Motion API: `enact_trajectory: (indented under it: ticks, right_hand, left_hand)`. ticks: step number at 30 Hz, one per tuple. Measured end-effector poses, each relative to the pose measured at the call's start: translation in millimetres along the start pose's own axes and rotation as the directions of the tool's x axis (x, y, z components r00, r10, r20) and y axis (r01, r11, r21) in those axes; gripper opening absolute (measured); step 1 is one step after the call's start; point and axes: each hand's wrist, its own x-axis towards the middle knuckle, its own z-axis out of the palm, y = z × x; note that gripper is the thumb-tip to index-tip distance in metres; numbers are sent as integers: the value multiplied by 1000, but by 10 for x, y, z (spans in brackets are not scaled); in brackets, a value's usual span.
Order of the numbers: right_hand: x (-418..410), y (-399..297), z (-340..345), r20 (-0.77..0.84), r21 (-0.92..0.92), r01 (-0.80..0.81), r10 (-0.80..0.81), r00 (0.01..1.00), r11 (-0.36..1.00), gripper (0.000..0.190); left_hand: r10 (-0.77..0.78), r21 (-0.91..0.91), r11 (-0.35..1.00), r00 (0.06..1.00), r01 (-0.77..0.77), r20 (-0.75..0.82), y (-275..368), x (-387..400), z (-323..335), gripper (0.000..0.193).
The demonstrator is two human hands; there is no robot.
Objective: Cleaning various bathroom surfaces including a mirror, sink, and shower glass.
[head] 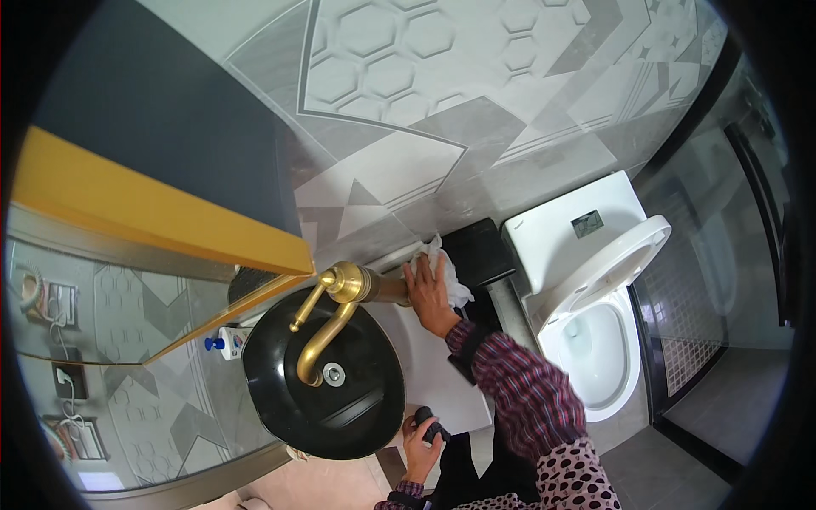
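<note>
My right hand presses a crumpled white cloth or tissue against the counter behind the faucet, with the fingers laid over it. Just left of that hand rises the base of an antique-brass faucet, its curved spout over a black vessel sink. Near the counter's front edge, my left hand grips a small dark object, whose kind I cannot tell. The white countertop lies between my two hands.
A white toilet with raised lid stands at right, near a glass shower partition. A black box sits by the wall. A pump bottle is left of the sink. A yellow-edged cabinet juts in overhead.
</note>
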Motion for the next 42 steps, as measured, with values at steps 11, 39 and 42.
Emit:
enact_trajectory:
  ticks: [11, 39, 42]
  right_hand:
    - [-1019, -140, 102, 85, 141, 378, -391, 916, 915, 31]
    - [275, 1039, -306, -328, 396, 55, 85, 941, 917, 35]
    - [405, 802, -1026, -486, 737, 102, 419, 767, 668, 43]
  left_hand:
    - [93, 8, 996, 996, -93, -11, -180, -1, 31, 40]
    - [38, -109, 993, 997, -46, -73, -217, -97, 11, 38]
    - [33, -122, 992, 997, -42, -77, -234, -111, -62, 36]
